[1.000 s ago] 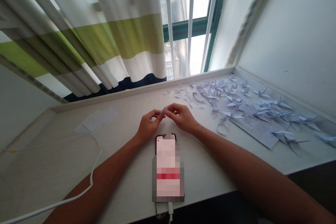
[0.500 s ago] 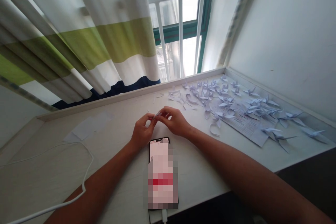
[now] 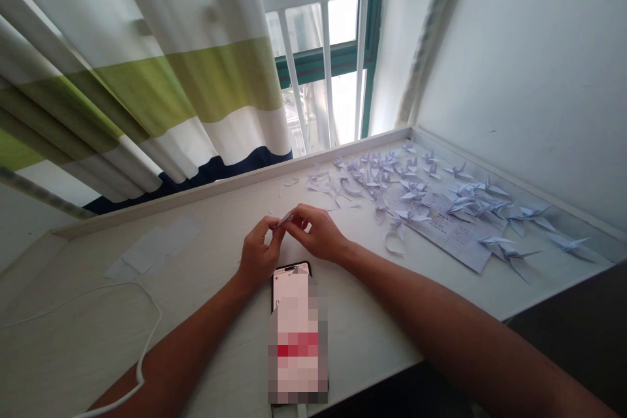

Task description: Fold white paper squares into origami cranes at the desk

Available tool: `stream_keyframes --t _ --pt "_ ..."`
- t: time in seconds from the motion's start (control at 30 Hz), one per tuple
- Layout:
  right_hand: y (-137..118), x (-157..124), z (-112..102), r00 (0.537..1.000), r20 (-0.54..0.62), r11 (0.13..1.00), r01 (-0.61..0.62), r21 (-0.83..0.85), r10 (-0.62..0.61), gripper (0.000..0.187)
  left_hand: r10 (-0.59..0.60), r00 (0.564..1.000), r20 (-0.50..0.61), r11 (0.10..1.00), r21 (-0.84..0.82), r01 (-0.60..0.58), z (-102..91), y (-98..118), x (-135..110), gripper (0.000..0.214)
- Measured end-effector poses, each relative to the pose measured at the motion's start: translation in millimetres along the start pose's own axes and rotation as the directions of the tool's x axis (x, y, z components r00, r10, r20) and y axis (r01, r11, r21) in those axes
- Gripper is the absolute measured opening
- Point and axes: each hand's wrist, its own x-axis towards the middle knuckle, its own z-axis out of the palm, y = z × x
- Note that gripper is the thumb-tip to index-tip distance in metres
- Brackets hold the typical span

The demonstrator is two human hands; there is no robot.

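Note:
Between my fingertips is a small piece of folded paper (image 3: 285,219), mostly hidden by the fingers. My left hand (image 3: 258,249) pinches it from the left, and my right hand (image 3: 316,232) grips it from the right. Both hands are just beyond the top of a phone (image 3: 298,333), which lies face up with its screen partly blurred. To the right spreads a crowd of folded paper cranes (image 3: 411,192), several of them resting on a printed sheet (image 3: 458,238).
Flat white paper sheets (image 3: 151,248) lie at the left of the white desk (image 3: 206,333). A white cable (image 3: 151,333) loops over my left forearm. Thin paper strips (image 3: 318,179) lie near the back ledge. Behind it are a striped curtain (image 3: 186,85) and a white railing (image 3: 326,65).
The view has shifted slightly, so everything sits a little further left. Both hands still hold the folded paper, with only a small change in finger position.

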Motion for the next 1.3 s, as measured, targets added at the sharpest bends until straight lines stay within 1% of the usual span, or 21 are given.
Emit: stream_keyframes --t 0.1,0.2,0.43,0.53,0.6,0.67,0.77,0.83,1.0,1.1,1.3 --pt "0.2 -0.4 -0.6 1.0 0.005 1.0 -0.004 -0.01 0.004 0.009 0.026 1.0 -0.009 0.999 0.023 -0.025 -0.8 -0.7 0.4 0.01" --pt "1.3 -0.7 -1.2 1.0 0.007 1.0 -0.009 -0.023 0.009 0.009 0.086 0.996 -0.035 0.994 0.065 -0.083 -0.5 -2.3 1.7 0.008" --pt "3.2 -0.7 -1.5 1.0 0.001 1.0 0.009 -0.024 -0.009 0.01 0.245 0.966 -0.084 0.945 0.243 -0.218 -1.0 -5.1 6.0 0.002" --pt "3.2 -1.0 -1.4 1.0 -0.009 0.999 0.007 -0.034 -0.008 0.01 0.287 0.955 -0.077 0.931 0.255 -0.259 -1.5 -4.1 7.3 0.004" --pt "3.4 -0.9 -1.5 1.0 -0.01 0.999 0.006 -0.039 -0.006 0.008 0.29 0.955 -0.069 0.937 0.224 -0.268 -1.4 -4.1 7.3 0.005" --pt "4.0 -0.6 -1.7 1.0 -0.005 0.999 0.006 -0.041 -0.006 0.008 0.266 0.962 -0.062 0.946 0.21 -0.248 -1.0 -5.0 6.5 0.008" --pt "5.3 0.0 -2.0 1.0 -0.003 0.999 0.006 -0.048 -0.006 0.008 0.227 0.971 -0.07 0.947 0.249 -0.204 -0.4 -7.8 4.8 0.011" --pt "6.0 0.2 -2.1 1.0 -0.004 0.999 0.008 -0.05 -0.008 0.009 0.227 0.971 -0.08 0.945 0.261 -0.199 -0.2 -9.2 4.4 0.012" --pt "5.3 -0.2 -2.0 1.0 0.003 0.999 0.013 -0.047 -0.013 0.008 0.237 0.969 -0.071 0.956 0.193 -0.22 -1.1 -8.0 6.8 0.006" --pt "4.1 -0.4 -2.4 1.0 0.016 0.999 -0.001 -0.041 0.002 0.008 0.255 0.965 -0.057 0.96 0.138 -0.246 -1.7 -6.1 8.1 0.007" --pt "4.2 -1.1 -2.3 0.996 0.086 1.0 -0.018 -0.005 0.018 0.015 0.297 0.953 -0.067 0.95 0.126 -0.287 -2.4 -9.0 7.8 0.009"
